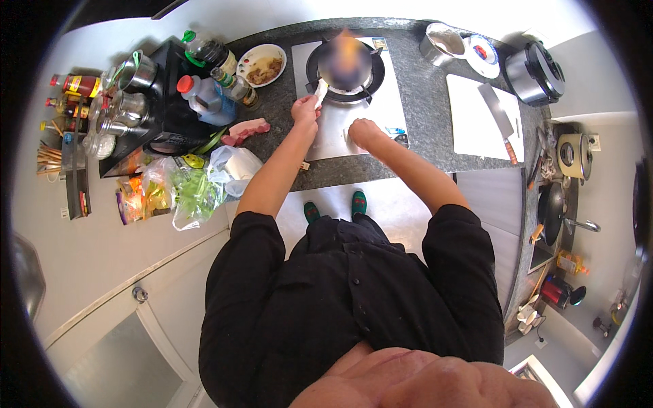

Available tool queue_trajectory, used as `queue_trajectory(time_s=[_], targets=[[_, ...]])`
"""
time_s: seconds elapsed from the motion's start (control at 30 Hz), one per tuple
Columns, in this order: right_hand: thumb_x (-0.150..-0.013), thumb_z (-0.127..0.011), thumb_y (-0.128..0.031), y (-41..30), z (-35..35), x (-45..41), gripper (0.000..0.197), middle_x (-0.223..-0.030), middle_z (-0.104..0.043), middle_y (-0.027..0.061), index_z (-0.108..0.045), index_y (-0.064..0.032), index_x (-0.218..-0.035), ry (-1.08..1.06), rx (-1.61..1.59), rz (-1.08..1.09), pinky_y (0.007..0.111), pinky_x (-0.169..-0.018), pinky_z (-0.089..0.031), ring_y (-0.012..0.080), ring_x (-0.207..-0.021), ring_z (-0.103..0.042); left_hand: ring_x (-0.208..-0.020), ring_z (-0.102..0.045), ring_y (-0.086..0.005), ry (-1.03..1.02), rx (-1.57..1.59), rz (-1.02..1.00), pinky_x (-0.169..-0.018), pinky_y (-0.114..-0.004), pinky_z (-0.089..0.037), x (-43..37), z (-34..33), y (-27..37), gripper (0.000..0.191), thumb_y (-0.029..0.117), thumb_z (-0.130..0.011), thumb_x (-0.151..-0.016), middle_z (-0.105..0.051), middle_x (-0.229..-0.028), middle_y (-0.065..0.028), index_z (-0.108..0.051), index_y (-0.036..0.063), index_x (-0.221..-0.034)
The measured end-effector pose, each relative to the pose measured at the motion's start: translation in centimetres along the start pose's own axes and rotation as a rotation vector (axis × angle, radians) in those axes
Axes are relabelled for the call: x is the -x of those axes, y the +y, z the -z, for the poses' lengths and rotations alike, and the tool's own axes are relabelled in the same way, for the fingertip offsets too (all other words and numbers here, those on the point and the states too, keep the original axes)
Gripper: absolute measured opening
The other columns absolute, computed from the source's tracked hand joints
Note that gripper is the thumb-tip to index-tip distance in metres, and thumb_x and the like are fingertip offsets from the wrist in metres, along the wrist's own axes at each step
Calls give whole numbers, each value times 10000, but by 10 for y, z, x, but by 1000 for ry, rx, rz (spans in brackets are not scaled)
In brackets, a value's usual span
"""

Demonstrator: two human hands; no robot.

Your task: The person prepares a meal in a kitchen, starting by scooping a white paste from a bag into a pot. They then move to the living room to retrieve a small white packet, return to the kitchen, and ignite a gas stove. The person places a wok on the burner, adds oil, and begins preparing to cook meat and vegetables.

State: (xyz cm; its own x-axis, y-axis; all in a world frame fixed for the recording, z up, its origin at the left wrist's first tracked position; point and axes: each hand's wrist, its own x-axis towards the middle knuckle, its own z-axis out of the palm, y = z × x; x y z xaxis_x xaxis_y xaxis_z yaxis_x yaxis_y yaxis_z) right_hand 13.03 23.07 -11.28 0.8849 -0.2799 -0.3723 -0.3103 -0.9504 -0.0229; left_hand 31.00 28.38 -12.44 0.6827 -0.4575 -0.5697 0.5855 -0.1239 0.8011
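My left hand (306,108) holds a small white piece, perhaps paper or tissue (321,93), at the near left edge of the gas stove's burner (347,97). Orange flame rises over the burner, and its centre is blurred. My right hand (362,133) is closed low over the front of the steel stove top (331,130), by the control side; whether its fingers grip a knob is hidden. Left of the stove lies a piece of raw meat (247,131).
A white cutting board (459,117) with a cleaver (497,112) lies to the right, a steel pot (440,46) behind it. On the left stand a bowl of food (279,53), bottles (237,89), a jug (211,102) and plastic bags of vegetables (196,194).
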Motion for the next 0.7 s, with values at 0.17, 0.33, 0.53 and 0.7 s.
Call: queue_trajectory(time_s=[0.17,0.33,0.53,0.7], targets=[[-773,-561,-118,-1,-4,0,168,-945,-666,161,-704,-52,-831,15,-57,-44,371,-779,-519,289,-898,-646,-610,-537,-67,-81,-73,54,-471,-191,-382,13,8,5,223,168,-682,-804,-588,-795,18,-579,107,-993],[-793,-543,-103,-2,-3,21,220,-1000,-615,147,-605,-43,-995,163,-93,-112,401,-774,-503,311,-931,-612,-609,-496,-50,-52,4,-23,-468,-187,-363,33,56,-1,198,153,-670,-810,-584,-776,21,-591,108,-986],[-732,-591,-108,-61,17,54,257,-948,-571,122,-589,-64,-985,724,-283,2,402,-749,-450,295,-886,-552,-705,-621,-175,-54,-577,-516,-642,-302,-474,54,148,-5,105,106,-631,-785,-647,-776,-92,-598,20,-835],[-756,-582,-125,-147,-5,36,84,-796,-561,64,-617,-91,-824,516,-319,215,369,-696,-440,235,-805,-561,-765,-605,-367,-25,-1075,-720,-694,-447,-476,39,159,-3,110,124,-608,-771,-620,-778,-190,-584,19,-795]])
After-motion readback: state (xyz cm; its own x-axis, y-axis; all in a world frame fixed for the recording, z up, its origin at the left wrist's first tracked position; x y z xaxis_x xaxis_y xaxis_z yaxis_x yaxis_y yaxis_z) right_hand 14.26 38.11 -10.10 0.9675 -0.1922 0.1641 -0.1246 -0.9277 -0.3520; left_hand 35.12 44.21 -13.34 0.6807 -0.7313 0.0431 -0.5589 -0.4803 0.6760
